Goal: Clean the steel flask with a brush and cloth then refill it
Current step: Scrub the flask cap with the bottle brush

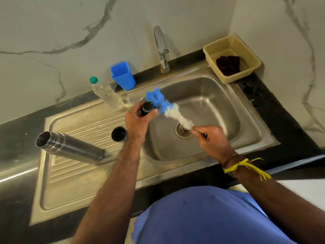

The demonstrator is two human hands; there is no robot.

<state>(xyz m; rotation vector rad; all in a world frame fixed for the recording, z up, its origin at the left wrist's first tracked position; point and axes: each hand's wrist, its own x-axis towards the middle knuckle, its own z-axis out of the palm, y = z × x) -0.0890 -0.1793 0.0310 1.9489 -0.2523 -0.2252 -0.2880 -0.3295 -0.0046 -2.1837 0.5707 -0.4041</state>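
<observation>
The steel flask (70, 147) lies on its side on the sink's ribbed drainboard, open mouth toward the left. A black cup-shaped lid (118, 134) stands beside it. My left hand (137, 123) holds a small black stopper (147, 108) at the basin's left edge. My right hand (212, 139) grips the handle of a bottle brush (168, 108) with white bristles and a blue sponge tip. The brush slants up-left, and its blue part touches the stopper. A dark brown cloth (228, 65) lies in the beige basket.
The steel sink basin (219, 103) has a drain (183, 131) and a chrome tap (161, 48) behind it. A blue plastic holder (124, 77) and a plastic water bottle (107, 94) stand at the back left. The beige basket (249, 55) sits at the back right corner.
</observation>
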